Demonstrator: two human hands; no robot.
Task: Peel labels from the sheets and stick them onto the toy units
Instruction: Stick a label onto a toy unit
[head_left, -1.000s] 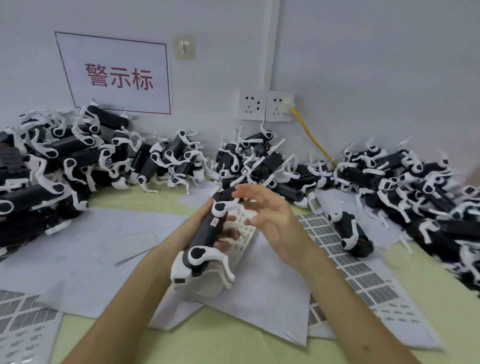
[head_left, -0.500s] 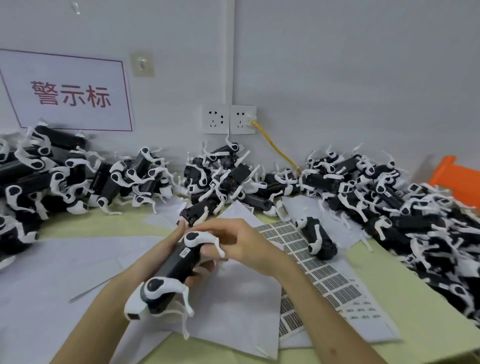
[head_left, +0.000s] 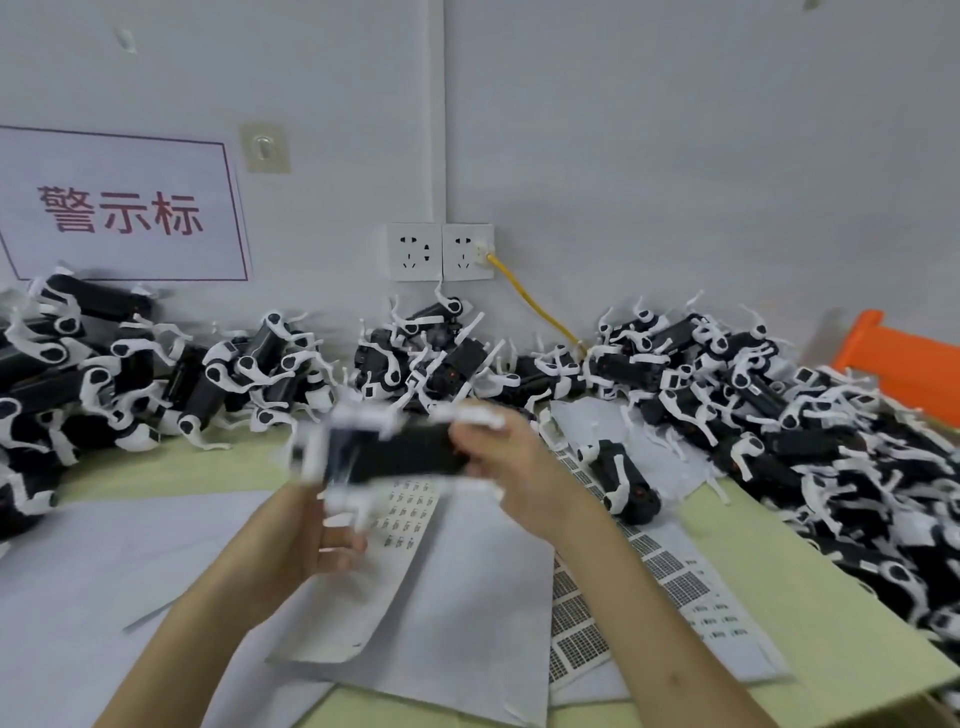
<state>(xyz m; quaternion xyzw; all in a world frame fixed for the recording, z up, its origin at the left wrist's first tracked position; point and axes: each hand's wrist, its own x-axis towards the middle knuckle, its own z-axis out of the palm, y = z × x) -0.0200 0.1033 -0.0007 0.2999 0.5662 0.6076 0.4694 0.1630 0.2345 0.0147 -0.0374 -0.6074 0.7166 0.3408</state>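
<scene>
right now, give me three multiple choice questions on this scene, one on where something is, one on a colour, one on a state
1. Where does the lone toy unit lie?
A. on the label sheets to the right of the hands
B. on top of the wall sign
C. inside the orange object

2. What colour is the cable plugged into the wall socket?
A. blue
B. yellow
C. black

3. What is the state of the toy unit in hand?
A. lying flat on the table
B. held up off the table, gripped by the right hand, motion-blurred
C. buried in the left pile

Answers:
1 A, it rests apart from the piles on the printed sheets.
2 B, a yellow lead runs from the right socket down behind the toys.
3 B, the right hand's fingers close on its end above the papers while the left hand is below it.
</scene>
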